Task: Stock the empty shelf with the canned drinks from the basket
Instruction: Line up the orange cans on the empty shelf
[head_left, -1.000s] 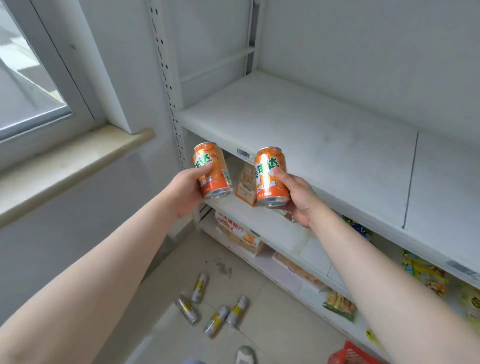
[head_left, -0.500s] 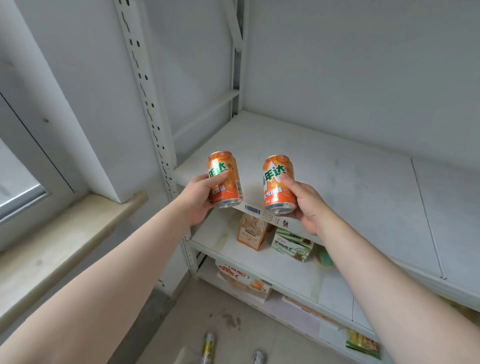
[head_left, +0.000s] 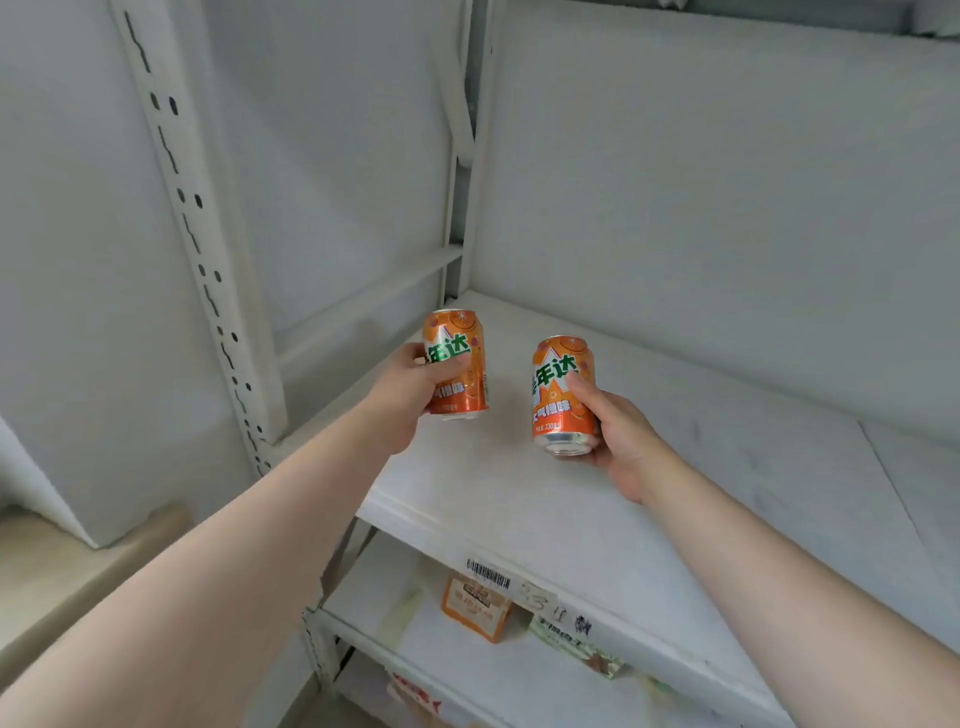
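Cans, 2 of them, orange with green and white lettering, being held over the white shelf (head_left: 519, 499), 1 in each hand, well apart from each other. Left hand (head_left: 410, 395) reaching in from the lower left with the forearm stretched long and nearly straight, wrapping the left can (head_left: 460, 382) from its left side, thumb lying across the front of the label, fingers hidden round the back; gripping firmly closed on it. Left can standing close to upright, base showing just above the shelf surface near the left rear corner; touching the board or hanging just over it, cannot tell. Right hand (head_left: 621, 441) coming in from the lower right, wrist bent slightly, palm turned toward the left, thumb pressing the label front and fingers cupping under the rim; clamped on the right can (head_left: 561, 397). Right can tilting a little, its silver bottom facing toward the camera, clearly lifted off the shelf, sitting nearer the front than the left can. Showing along the shelf's front edge, a barcode label (head_left: 488, 574). Lying on the shelf below, an orange carton (head_left: 475, 610) and a greenish packet (head_left: 576, 649) beside it. Rising at the left, a perforated upright post (head_left: 192, 234).
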